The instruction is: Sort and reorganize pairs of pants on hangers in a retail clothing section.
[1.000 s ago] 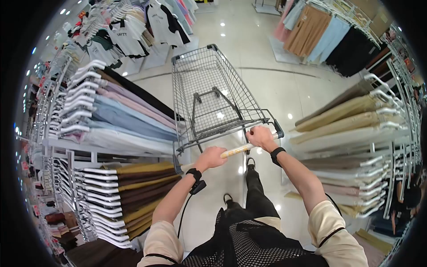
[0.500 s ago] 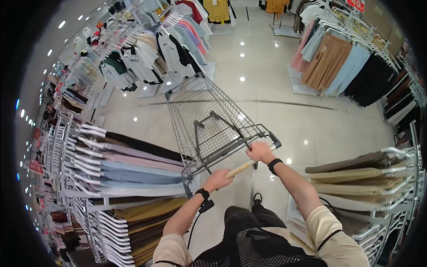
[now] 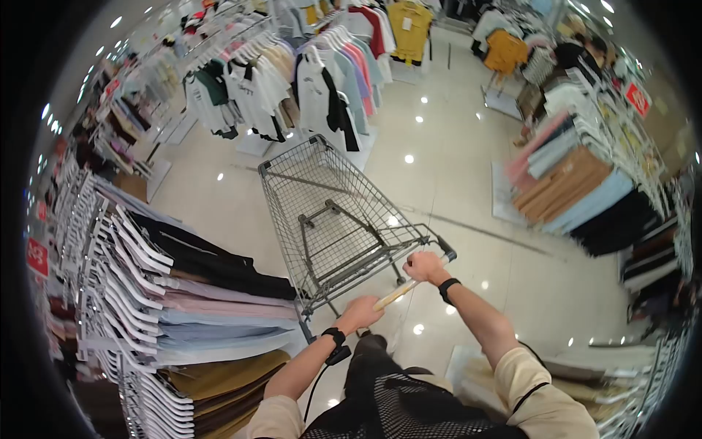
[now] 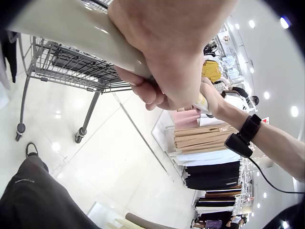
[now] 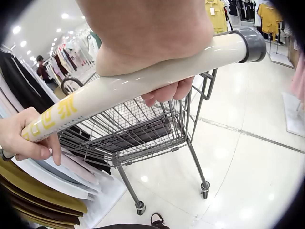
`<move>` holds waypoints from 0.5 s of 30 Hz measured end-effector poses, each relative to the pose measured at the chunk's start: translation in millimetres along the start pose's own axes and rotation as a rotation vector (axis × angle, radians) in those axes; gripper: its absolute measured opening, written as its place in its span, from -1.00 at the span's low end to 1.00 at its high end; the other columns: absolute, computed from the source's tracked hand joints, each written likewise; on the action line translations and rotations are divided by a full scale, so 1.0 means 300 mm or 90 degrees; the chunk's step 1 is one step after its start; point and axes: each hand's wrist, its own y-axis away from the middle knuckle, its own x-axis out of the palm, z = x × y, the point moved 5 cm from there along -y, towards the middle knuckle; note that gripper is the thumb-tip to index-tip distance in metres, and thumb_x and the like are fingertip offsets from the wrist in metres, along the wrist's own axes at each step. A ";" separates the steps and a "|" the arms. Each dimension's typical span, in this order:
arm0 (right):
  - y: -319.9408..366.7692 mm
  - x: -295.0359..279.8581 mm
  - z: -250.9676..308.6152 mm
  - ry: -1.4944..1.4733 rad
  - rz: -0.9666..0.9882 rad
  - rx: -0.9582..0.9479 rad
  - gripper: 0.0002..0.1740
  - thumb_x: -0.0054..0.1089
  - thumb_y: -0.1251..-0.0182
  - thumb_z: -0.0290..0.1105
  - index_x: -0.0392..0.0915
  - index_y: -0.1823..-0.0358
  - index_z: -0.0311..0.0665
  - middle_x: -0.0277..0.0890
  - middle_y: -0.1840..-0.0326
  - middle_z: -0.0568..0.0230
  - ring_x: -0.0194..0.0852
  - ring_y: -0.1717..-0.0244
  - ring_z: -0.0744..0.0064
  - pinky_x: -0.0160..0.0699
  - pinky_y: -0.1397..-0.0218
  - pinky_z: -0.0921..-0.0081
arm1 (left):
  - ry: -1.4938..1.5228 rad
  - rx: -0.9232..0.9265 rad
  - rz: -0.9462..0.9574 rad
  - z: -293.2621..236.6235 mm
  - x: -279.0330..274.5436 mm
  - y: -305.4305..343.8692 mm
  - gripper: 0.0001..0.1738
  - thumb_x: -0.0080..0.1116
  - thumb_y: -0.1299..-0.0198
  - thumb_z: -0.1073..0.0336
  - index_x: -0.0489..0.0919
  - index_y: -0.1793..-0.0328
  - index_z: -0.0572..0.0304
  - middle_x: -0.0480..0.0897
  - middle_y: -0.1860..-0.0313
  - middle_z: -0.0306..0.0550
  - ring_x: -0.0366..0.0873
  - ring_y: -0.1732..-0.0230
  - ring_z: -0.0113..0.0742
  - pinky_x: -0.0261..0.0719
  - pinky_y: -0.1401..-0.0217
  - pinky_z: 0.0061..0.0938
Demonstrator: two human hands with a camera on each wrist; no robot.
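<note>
A grey wire shopping cart [image 3: 340, 212] with a bare basket stands ahead of me, angled toward the upper left. Its cream handle [image 3: 398, 293] carries yellow lettering, visible in the right wrist view. My left hand [image 3: 360, 313] grips the handle's left part, fingers wrapped under the bar in the left wrist view. Toward the right end, by the dark end cap [image 5: 252, 45], my right hand [image 3: 425, 266] curls round the same bar. Both wrists wear dark bands.
Close on the left, a rack of hanging trousers [image 3: 227, 322] reaches the cart's side. Shirts [image 3: 241, 95] hang beyond the cart's front. A rack of skirts and trousers [image 3: 563, 183] stands right of the aisle [image 3: 468, 241]; more trousers [image 3: 614, 366] hang near right. A person [image 3: 578, 55] is farther back.
The cart has moved forward past the trouser racks, and the view has turned to the right. The shirts ahead are nearer to the cart's front. Both hands keep their hold on the handle.
</note>
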 end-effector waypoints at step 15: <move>-0.688 -0.135 0.197 0.027 0.023 -0.091 -0.58 0.16 -0.32 -0.02 0.86 0.29 -0.17 0.80 0.30 -0.12 0.82 0.20 -0.21 0.78 0.00 -0.03 | 0.017 -0.046 -0.109 0.255 -0.426 -0.316 -0.68 0.26 -0.26 0.07 0.73 0.13 0.18 0.78 0.26 0.26 0.73 0.14 0.36 0.68 -0.02 0.15</move>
